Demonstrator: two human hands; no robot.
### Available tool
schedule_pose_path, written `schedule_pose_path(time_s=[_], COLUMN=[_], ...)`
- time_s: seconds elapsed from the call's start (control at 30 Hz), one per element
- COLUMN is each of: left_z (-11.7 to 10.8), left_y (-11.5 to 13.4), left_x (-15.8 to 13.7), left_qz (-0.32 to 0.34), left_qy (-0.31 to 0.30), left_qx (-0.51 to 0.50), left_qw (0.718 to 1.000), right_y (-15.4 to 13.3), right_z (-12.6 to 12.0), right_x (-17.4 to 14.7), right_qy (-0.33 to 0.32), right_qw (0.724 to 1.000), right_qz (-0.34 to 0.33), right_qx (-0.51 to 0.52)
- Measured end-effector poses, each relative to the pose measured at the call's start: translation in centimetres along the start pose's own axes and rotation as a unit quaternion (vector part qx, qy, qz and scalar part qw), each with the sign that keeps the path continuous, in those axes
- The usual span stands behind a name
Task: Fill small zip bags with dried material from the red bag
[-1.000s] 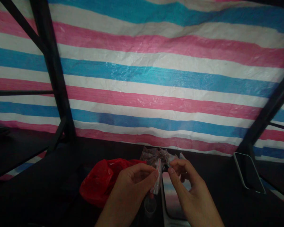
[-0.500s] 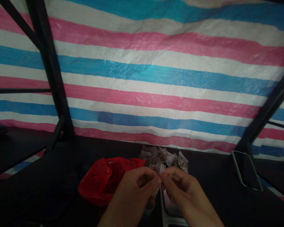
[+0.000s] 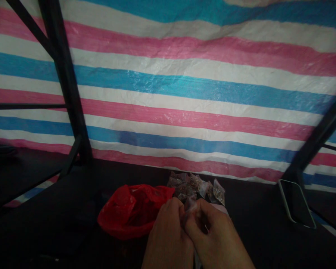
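Observation:
Both my hands are close together at the lower middle of the view, over a dark table. Between them shows part of a small clear plastic bag (image 3: 190,204), mostly covered by fingers. My left hand (image 3: 170,228) is closed around its left side. With thumb and index finger, my right hand (image 3: 210,228) pinches the bag's right side. Just beyond lie several small clear bags (image 3: 183,186) filled with brown bits. To the left sits an open red plastic bag (image 3: 123,216), its inside dark. A pale flat device (image 3: 220,208) is largely hidden under my right hand.
A phone (image 3: 296,203) with a light edge lies at the right of the black table (image 3: 254,216). Dark metal posts (image 3: 70,93) stand at left and right. A striped plastic sheet (image 3: 190,86) hangs behind the table.
My hands have drawn closer, the left one turning so its back faces up, and the small bag is more covered. The whole view has shifted slightly.

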State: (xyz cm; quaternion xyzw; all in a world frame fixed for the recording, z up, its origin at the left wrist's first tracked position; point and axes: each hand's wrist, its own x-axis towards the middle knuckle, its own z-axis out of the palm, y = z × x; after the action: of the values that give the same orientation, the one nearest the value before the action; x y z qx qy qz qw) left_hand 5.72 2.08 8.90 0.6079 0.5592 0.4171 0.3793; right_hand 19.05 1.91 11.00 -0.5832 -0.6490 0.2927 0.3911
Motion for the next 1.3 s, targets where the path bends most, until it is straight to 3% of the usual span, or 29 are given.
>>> schedule_pose_path(time_s=[0.17,0.27,0.37,0.43,0.6,0.73,0.87,1.03,1.13,1.3], left_z=[-1.5,-3.2,-5.1,-6.2,-8.2,-9.1,-9.8,-10.8,-11.2,-11.0], left_y=[0.5,1.3,1.4,0.8,-1.3,-2.7,-4.2,-6.6,-8.0,-8.2], left_x=[0.6,1.0,1.3,1.6,2.8,3.7,4.0,3.8,3.7,4.0], left_qz=[-0.004,0.009,0.032,0.035,0.047,0.032,-0.002,-0.067,-0.076,-0.029], left_qy=[0.102,0.140,0.145,0.145,0.207,0.218,0.209,0.239,0.180,0.107], left_qx=[0.054,0.002,-0.049,-0.067,-0.077,-0.028,0.080,0.180,0.163,0.073], left_qw=[0.993,0.990,0.988,0.987,0.974,0.975,0.975,0.952,0.967,0.991], right_y=[-0.2,-0.6,-0.3,0.2,0.5,-0.5,-0.8,-0.6,-0.9,-1.3], right_z=[0.7,1.1,2.0,3.0,6.0,7.2,7.1,7.1,7.2,7.1], right_x=[-0.3,0.1,0.9,1.6,3.2,4.3,5.8,7.8,8.2,8.1], right_qy=[0.024,0.055,0.122,0.086,-0.086,-0.109,-0.057,-0.028,-0.014,-0.020], right_qw=[0.999,0.997,0.987,0.983,0.962,0.952,0.972,0.997,0.996,0.996], right_qz=[-0.012,-0.058,-0.055,-0.029,-0.005,0.012,-0.001,-0.060,-0.082,-0.065], right_qx=[-0.048,-0.005,0.088,0.161,0.257,0.287,0.230,0.045,-0.046,-0.055])
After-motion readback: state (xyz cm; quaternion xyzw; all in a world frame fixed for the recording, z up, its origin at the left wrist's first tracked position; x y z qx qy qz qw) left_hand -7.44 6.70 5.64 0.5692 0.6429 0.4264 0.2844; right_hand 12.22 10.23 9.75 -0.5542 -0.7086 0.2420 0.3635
